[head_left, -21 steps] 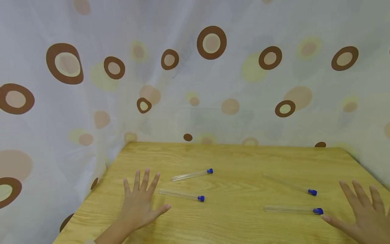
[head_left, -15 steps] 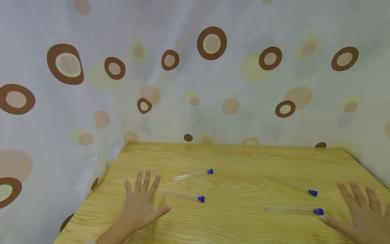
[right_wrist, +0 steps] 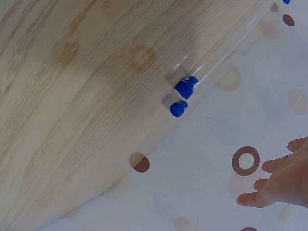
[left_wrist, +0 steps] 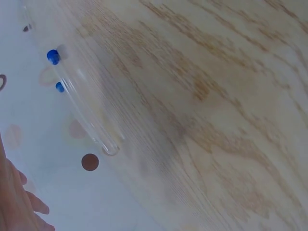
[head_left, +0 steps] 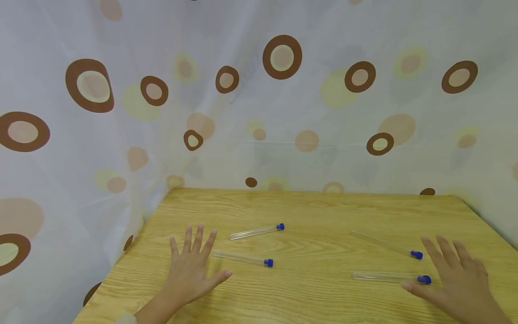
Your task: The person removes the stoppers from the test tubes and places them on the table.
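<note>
Several clear test tubes with blue caps lie on the wooden table. On the left are a far tube (head_left: 252,232) and a near tube (head_left: 240,257). To the right lie a slanted far tube (head_left: 382,242) and a near tube (head_left: 384,276). My left hand (head_left: 190,274), fingers spread, is just left of the left pair and holds nothing. My right hand (head_left: 459,279) hovers by the caps of the right pair, its fingers spread and its thumb in front of the near tube's blue cap (head_left: 424,279). Both wrist views show capped tubes beyond the hands.
The wooden table (head_left: 307,301) reaches back to a pale curtain (head_left: 307,103) with brown rings and dots. The curtain also hangs along the left and right sides of the table.
My right hand has moved left, closer to the capped ends of the right-hand tubes. The left hand has barely shifted. All the tubes lie as before.
</note>
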Demonstrator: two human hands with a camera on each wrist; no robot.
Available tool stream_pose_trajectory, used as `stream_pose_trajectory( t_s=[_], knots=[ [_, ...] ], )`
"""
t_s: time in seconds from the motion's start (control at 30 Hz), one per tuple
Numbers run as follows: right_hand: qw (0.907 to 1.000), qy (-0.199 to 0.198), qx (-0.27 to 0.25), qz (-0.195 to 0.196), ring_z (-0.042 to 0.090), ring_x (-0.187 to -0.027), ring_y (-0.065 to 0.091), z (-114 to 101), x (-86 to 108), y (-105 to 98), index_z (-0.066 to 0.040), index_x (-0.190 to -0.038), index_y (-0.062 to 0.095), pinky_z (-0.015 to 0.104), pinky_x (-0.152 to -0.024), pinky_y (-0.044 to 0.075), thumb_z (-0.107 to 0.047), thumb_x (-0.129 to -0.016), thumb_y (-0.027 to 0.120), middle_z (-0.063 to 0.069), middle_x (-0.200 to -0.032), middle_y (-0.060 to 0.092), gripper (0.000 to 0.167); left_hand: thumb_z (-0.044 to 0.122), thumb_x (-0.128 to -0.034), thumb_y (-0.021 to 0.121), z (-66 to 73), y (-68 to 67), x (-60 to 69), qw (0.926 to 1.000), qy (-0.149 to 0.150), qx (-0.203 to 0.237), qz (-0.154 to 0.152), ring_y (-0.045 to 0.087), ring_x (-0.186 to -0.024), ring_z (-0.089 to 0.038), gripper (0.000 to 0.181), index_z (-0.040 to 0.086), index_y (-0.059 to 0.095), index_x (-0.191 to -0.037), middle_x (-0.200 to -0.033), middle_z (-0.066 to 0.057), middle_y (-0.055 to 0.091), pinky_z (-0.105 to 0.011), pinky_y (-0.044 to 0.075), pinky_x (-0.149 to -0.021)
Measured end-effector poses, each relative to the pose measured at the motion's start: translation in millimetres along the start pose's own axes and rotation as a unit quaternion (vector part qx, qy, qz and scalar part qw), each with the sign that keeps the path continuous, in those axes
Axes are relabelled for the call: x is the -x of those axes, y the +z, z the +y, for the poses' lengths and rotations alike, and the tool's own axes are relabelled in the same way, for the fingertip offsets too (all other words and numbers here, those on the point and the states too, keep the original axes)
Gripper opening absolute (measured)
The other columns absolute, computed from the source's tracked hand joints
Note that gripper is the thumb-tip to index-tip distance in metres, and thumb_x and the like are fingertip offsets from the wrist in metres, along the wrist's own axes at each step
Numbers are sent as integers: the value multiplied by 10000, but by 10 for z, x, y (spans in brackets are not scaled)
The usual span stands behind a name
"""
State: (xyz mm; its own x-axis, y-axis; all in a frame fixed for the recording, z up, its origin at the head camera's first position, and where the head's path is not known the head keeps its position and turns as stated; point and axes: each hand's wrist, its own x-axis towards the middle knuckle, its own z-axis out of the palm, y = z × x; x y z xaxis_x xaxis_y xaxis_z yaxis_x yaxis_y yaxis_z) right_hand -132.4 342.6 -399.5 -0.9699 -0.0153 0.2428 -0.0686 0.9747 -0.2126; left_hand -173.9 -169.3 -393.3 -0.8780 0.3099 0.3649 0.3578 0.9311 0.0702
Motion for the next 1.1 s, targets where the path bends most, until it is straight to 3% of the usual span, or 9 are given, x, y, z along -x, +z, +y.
stream_pose_trajectory(
  t_s=[0.17, 0.4, 0.77, 1.1],
  knots=[
    [9997, -228, -100, -68, 527, -1345, -149, -115, -34, 3, -56, -1489, 13, 778, -941, -12, -551, -803, 625, 330, -1490, 11, 1044, 778, -800, 362, -12, 50, -5, 9999, 141, -86, 47, 200, -1358, -493, 935, 133, 257, -1468, -1520, -231, 154, -783, 118, -983],
    [9961, -742, -267, 407, 550, -1333, 83, -268, -46, 78, -107, -1501, 60, 751, -891, 155, -502, -743, 708, 305, -1492, 128, 1073, 777, -785, 393, 5, 66, -40, 9995, 125, -260, -100, 242, -1345, -487, 937, 114, 319, -1444, -1481, -246, 257, -771, 154, -986],
    [9952, -841, -478, 132, 527, -1289, 207, -589, -100, 130, -69, -1484, 168, 726, -890, 219, -512, -724, 726, 308, -1444, 245, 1042, 733, -789, 462, 1, 116, -74, 9990, 8, -182, -419, 271, -1338, -480, 899, 109, 357, -1427, -1465, -242, 310, -732, 199, -1009],
    [9883, -1296, -771, 215, 493, -1264, 274, -898, -206, 141, -39, -1451, 265, 683, -932, 256, -503, -708, 743, 288, -1434, 311, 998, 690, -776, 540, 2, 179, -128, 9986, 275, -255, -371, 402, -1255, -468, 882, 86, 383, -1399, -1404, -252, 399, -672, 352, -960]
  ],
)
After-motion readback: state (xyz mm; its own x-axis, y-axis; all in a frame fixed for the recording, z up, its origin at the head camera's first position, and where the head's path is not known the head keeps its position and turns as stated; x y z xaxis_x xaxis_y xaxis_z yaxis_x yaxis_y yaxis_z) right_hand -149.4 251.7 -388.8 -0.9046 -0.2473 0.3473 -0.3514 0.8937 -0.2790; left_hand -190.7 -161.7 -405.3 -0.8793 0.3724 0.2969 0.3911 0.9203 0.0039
